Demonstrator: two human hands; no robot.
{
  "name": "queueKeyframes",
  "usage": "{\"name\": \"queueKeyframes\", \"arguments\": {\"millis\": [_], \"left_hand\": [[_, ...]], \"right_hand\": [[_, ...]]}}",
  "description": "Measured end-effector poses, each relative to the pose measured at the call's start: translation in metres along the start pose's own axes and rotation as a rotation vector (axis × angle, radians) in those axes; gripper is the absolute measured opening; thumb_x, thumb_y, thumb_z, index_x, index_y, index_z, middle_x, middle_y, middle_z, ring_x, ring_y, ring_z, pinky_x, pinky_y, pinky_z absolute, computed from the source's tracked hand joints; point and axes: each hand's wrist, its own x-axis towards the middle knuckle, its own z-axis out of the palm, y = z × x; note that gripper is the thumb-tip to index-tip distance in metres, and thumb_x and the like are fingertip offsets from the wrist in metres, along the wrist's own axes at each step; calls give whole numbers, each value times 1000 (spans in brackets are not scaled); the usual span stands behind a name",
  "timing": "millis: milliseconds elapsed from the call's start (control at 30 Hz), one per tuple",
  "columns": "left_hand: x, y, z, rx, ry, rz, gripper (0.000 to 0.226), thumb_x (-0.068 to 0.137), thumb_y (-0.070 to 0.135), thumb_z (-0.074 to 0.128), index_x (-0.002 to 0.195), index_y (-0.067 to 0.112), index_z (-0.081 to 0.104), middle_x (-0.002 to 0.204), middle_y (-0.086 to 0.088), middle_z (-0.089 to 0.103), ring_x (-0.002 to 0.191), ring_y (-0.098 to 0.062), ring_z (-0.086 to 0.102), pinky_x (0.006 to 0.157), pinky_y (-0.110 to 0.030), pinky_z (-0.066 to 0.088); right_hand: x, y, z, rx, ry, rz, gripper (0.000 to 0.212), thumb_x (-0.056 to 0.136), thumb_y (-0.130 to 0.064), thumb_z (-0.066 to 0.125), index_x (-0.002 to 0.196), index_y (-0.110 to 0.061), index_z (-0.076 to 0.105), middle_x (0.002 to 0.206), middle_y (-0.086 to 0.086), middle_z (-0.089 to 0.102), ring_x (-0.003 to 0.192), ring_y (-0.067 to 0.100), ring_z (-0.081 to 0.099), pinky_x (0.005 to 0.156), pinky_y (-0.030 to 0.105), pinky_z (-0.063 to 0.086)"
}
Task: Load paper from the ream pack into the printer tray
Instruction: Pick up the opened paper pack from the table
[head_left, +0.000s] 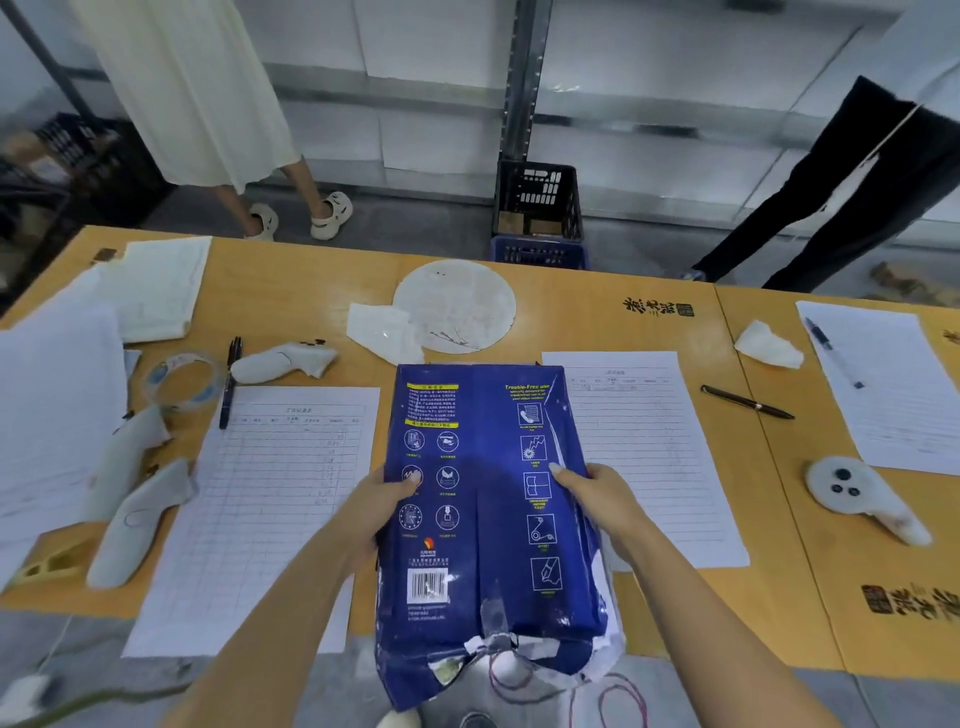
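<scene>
A blue ream pack with printed icons and a barcode lies lengthwise over the near edge of the orange table. Its near end is torn open, and white wrapper scraps hang from it. My left hand grips the pack's left side with the thumb on top. On the right side, my right hand holds it the same way. No printer or printer tray is in view.
Lined forms lie either side of the pack. Pens, a tape roll, a round white disc, crumpled tissues and white controllers are scattered about. Two people stand beyond the table, near a dark crate.
</scene>
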Motion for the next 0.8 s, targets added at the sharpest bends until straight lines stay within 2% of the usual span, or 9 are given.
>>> {"name": "queueKeyframes", "arguments": {"millis": [67, 133, 233, 367, 467, 567, 633, 733, 800], "left_hand": [[-5, 5, 3, 39, 4, 35, 10, 91, 23, 57, 102, 23, 57, 98, -4, 73, 89, -25, 70, 71, -37, 55], [-13, 13, 6, 72, 5, 73, 11, 92, 24, 57, 102, 22, 58, 100, -5, 72, 90, -25, 70, 73, -37, 56], [-27, 30, 13, 100, 16, 134, 26, 91, 24, 58, 115, 16, 56, 103, -7, 71, 89, -27, 69, 80, -42, 56], [-50, 64, 25, 109, -22, 230, 25, 92, 22, 57, 115, 14, 56, 91, -4, 71, 76, -22, 69, 66, -34, 57], [-70, 92, 33, 116, -77, 268, 25, 90, 26, 59, 112, 14, 58, 90, -5, 71, 74, -21, 69, 62, -32, 58], [-87, 113, 40, 146, -127, 309, 25, 88, 29, 62, 109, 17, 57, 92, -5, 73, 76, -22, 70, 68, -35, 58], [-98, 123, 45, 175, -173, 356, 20, 88, 28, 62, 105, 17, 59, 90, -5, 73, 73, -21, 71, 67, -34, 57], [-118, 135, 54, 241, -264, 410, 14, 89, 27, 61, 99, 17, 61, 91, -8, 74, 72, -21, 71, 65, -33, 57], [-133, 138, 61, 271, -327, 441, 11, 89, 25, 61, 97, 17, 62, 96, -11, 73, 76, -26, 70, 70, -36, 57]], "right_hand": [[-6, -1, 1, 36, 34, -28, 32, 87, -37, 63, 102, -8, 63, 94, 6, 73, 81, 23, 71, 68, 33, 56], [-13, -5, 0, 47, 72, -66, 31, 89, -37, 62, 103, -9, 61, 96, 5, 71, 81, 20, 68, 64, 28, 52], [-27, -15, -7, 78, 115, -110, 30, 89, -39, 60, 101, -12, 61, 103, 9, 70, 90, 25, 67, 75, 35, 53], [-58, -39, -23, 169, 170, -173, 39, 89, -41, 59, 116, -13, 60, 110, 5, 69, 98, 25, 67, 89, 43, 54], [-82, -58, -36, 233, 230, -216, 37, 90, -40, 59, 114, -12, 60, 108, 7, 69, 96, 26, 67, 87, 44, 55], [-110, -71, -46, 268, 321, -235, 33, 89, -40, 60, 107, -12, 61, 105, 9, 71, 94, 29, 69, 87, 46, 55], [-131, -76, -50, 290, 398, -253, 34, 89, -39, 61, 107, -10, 63, 104, 10, 72, 94, 29, 69, 85, 45, 55], [-168, -75, -54, 351, 509, -269, 34, 89, -37, 61, 110, -10, 65, 103, 9, 73, 90, 26, 69, 80, 41, 56], [-197, -72, -56, 389, 562, -281, 25, 91, -34, 60, 104, -13, 64, 94, 4, 72, 81, 19, 68, 68, 32, 55]]}}
